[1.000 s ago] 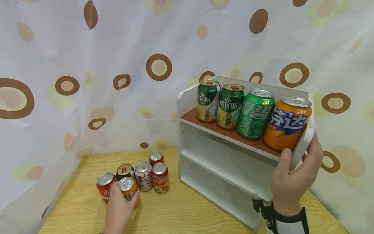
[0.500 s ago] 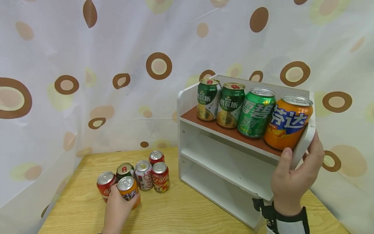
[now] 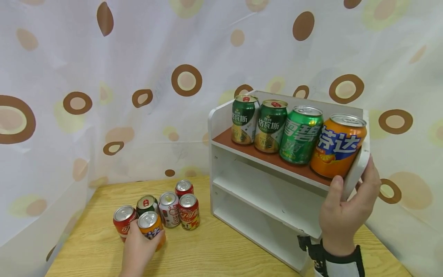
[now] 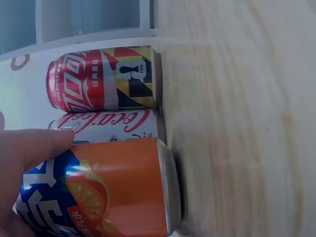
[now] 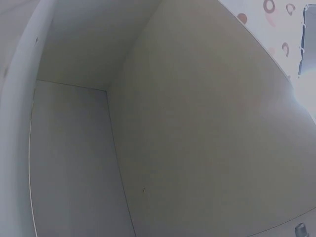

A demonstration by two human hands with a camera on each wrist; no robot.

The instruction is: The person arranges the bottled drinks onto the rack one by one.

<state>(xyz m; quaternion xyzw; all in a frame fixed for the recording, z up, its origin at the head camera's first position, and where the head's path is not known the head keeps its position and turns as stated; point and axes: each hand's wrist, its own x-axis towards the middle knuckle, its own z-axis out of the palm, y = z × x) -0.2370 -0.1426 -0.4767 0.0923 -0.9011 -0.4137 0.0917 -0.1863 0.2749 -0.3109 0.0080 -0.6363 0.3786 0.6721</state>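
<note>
In the head view my left hand (image 3: 139, 243) grips an orange soda can (image 3: 151, 227) upright at the table's left; the left wrist view shows its base at or just over the wood. Close around it stand a red cola can (image 3: 124, 222), a dark green can (image 3: 147, 204), a white cola can (image 3: 169, 209), a red and yellow cola can (image 3: 189, 213) and another red can (image 3: 184, 187) behind. My right hand (image 3: 346, 215) holds the right side panel of a white shelf (image 3: 268, 184), thumb in front near the top board. The right wrist view shows only the shelf's inside.
Along the shelf's brown top board stand two green and gold cans (image 3: 271, 126), a green soda can (image 3: 301, 134) and a second orange soda can (image 3: 338, 146), which leans right. Bare wooden table (image 3: 204, 250) lies before the shelf. A patterned curtain (image 3: 145, 50) hangs behind.
</note>
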